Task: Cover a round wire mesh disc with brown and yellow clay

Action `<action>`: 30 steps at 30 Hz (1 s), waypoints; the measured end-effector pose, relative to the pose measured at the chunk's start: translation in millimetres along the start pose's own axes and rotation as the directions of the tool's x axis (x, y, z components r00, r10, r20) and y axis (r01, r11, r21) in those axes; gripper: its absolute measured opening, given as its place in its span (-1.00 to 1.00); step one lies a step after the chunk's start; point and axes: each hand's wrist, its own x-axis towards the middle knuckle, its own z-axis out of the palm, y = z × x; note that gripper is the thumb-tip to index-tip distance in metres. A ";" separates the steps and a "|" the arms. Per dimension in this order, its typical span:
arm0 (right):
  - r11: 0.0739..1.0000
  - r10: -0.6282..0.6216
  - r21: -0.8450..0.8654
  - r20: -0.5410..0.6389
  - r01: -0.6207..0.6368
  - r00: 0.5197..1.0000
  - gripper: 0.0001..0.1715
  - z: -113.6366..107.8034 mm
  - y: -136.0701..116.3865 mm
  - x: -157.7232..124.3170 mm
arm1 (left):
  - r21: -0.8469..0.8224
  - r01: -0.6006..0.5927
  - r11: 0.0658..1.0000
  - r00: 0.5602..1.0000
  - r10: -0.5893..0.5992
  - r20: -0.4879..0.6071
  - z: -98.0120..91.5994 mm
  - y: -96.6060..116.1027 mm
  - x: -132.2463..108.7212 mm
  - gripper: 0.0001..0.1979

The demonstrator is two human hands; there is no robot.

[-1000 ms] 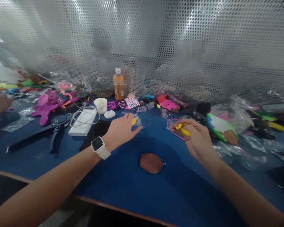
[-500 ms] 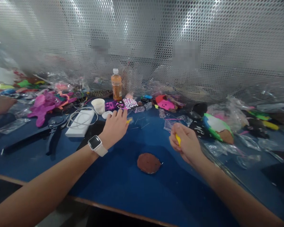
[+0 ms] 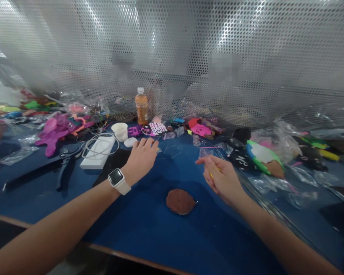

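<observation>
My left hand [image 3: 141, 157], with a white watch on its wrist, reaches palm down over the blue table, fingers slightly bent and apart. Beside its fingertips lies a small clear wrapper [image 3: 159, 150] with a bit of yellow, partly hidden by the hand. My right hand [image 3: 222, 175] is curled around a yellow piece [image 3: 217, 172] that looks like modelling clay, mostly hidden by the fingers; its index finger points left. Between and below the hands, a flat brown clay disc [image 3: 180, 201] rests on the table, a short thin wire sticking out at its right edge.
Thin pins [image 3: 172, 149] lie between the hands. At left are dark-handled pliers [image 3: 64, 162], a white box [image 3: 99, 154] with a cable, a cup [image 3: 120, 131] and a drink bottle [image 3: 141, 107]. Colourful clay pieces and wrappers line the perforated metal panel [image 3: 172, 57]. Another person's blurred hand is far left.
My right index finger has straightened out to the left, while the yellow piece stays in that hand. My left hand has shifted slightly, its fingertips nearer the small wrapper.
</observation>
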 end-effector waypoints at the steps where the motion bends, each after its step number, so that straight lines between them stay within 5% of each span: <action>1: 1.000 0.002 0.015 0.003 -0.002 1.000 -0.40 0.2 0.0 -0.1 | 0.017 0.015 1.000 1.000 -0.014 -0.024 -0.4 0.1 -0.1 -0.59; 6: 0.998 -0.004 0.064 0.030 0.002 1.000 -0.36 2.9 4.0 0.5 | 0.048 0.055 0.997 0.980 -0.045 -0.193 -4.1 1.3 0.8 -0.38; 12: 0.998 0.002 0.067 0.045 -0.005 0.999 -0.32 2.1 8.1 1.9 | -0.088 -0.012 0.996 0.969 -0.010 -0.247 -5.0 -3.8 6.3 -0.22; 22: 0.995 0.040 0.094 0.014 -0.041 0.999 -0.13 2.8 0.8 0.8 | -0.203 -0.246 0.948 0.936 0.178 -0.305 -6.0 15.4 1.2 -0.27; 30: 0.993 -0.039 0.114 0.034 0.035 0.999 -0.27 7.8 3.2 -1.1 | -0.280 -0.376 0.883 0.883 0.250 -0.397 -16.8 21.6 -4.0 -0.42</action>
